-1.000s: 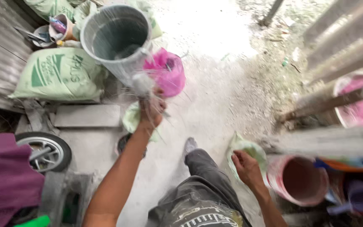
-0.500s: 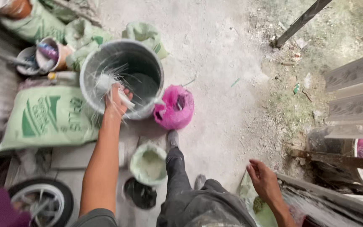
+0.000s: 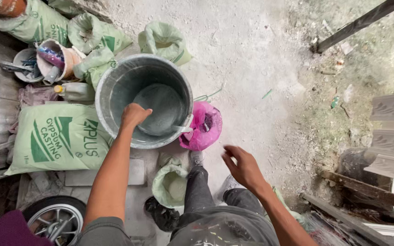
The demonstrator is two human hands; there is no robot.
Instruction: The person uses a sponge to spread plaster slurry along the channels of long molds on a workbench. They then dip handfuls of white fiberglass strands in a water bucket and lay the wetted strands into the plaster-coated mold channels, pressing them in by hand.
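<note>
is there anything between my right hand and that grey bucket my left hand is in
Nothing visible. The right hand hovers open over bare dusty ground, apart from the grey bucket. The pink plastic bag sits beside the bucket's right rim, just off the direct line. The left hand is inside the bucket.

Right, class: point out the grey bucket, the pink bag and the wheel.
Grey bucket (image 3: 115, 86), head view, bare inner wall at left.
Pink bag (image 3: 206, 130), head view, middle of its crumpled side.
Wheel (image 3: 55, 221), head view, spoked metal hub.
</note>
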